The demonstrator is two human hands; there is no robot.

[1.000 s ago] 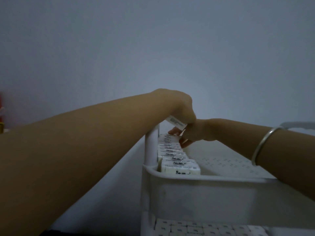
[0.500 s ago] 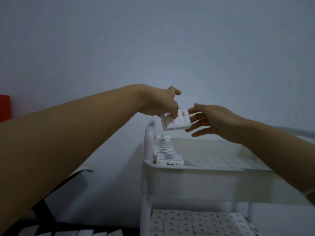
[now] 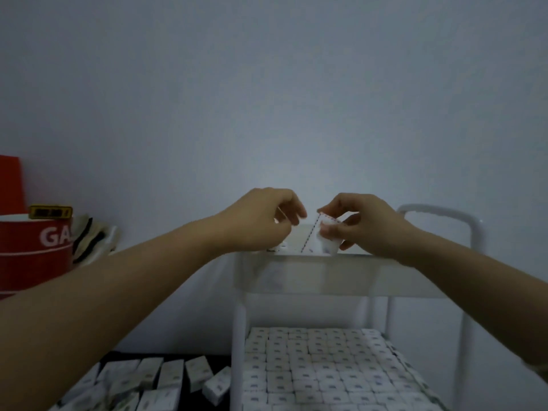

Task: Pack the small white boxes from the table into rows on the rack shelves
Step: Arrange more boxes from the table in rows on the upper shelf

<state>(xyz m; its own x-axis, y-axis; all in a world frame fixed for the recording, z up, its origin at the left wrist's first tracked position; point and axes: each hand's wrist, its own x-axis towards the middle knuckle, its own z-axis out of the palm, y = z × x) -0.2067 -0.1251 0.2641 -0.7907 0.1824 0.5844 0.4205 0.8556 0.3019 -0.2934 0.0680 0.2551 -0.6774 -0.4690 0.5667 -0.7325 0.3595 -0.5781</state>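
Head camera view of a person's two bare forearms reaching over a white rack (image 3: 326, 277) against a plain grey wall (image 3: 267, 84) in dim light. At far left stands a red tub (image 3: 32, 256) with white lettering, a yellow-and-black object (image 3: 50, 211) lying on its top and a striped cloth (image 3: 92, 235) bunched just beside it. A curved white handle (image 3: 444, 213) rises at the rack's right end.

The translucent front wall of the top shelf (image 3: 296, 281) blocks most of what lies inside; only the tops of a few packed boxes (image 3: 278, 249) peek above its rim under the left hand (image 3: 261, 223). That hand's fingers are curled above the shelf, and whether they hold anything cannot be told.

The right hand (image 3: 367, 226) pinches a small white box (image 3: 315, 240) between thumb and fingertips, holding it tilted on edge just above the shelf's front rim, between the two hands. The box is white with a dashed dark-and-red border along its edges and faint print on its face.

Below, the lower shelf (image 3: 320, 372) is filled with tight rows of matching boxes. More loose boxes (image 3: 154, 381) lie jumbled on the dark table (image 3: 207, 358) at lower left, beside the rack's post.
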